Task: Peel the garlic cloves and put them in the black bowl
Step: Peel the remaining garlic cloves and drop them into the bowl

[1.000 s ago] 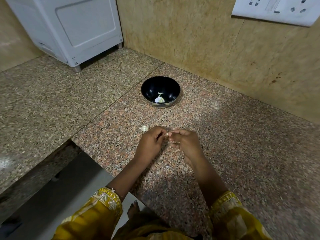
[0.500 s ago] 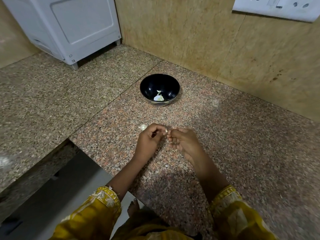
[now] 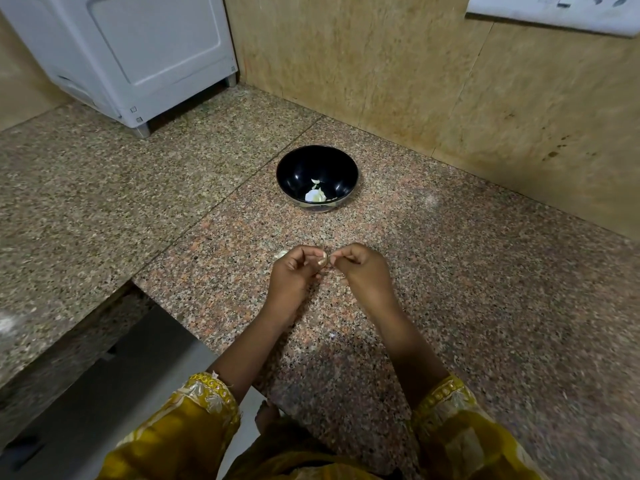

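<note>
A black bowl (image 3: 317, 161) stands on the granite counter (image 3: 450, 289) ahead of my hands, with pale garlic pieces (image 3: 315, 195) at its bottom. My left hand (image 3: 292, 275) and my right hand (image 3: 363, 271) meet just above the counter. Between their fingertips they pinch a small garlic clove (image 3: 322, 260). A second pale clove (image 3: 281, 253) lies on the counter, peeking out to the left of my left hand.
A white appliance (image 3: 138, 53) stands at the back left corner. A tan stone wall (image 3: 433, 81) runs behind the bowl, with a white switch plate (image 3: 554, 12) at the top right. The counter's edge drops off at the lower left.
My hands stay together on the clove, with the fingers shifting slightly. The camera has tilted a little, so the bowl sits slightly higher in view.
</note>
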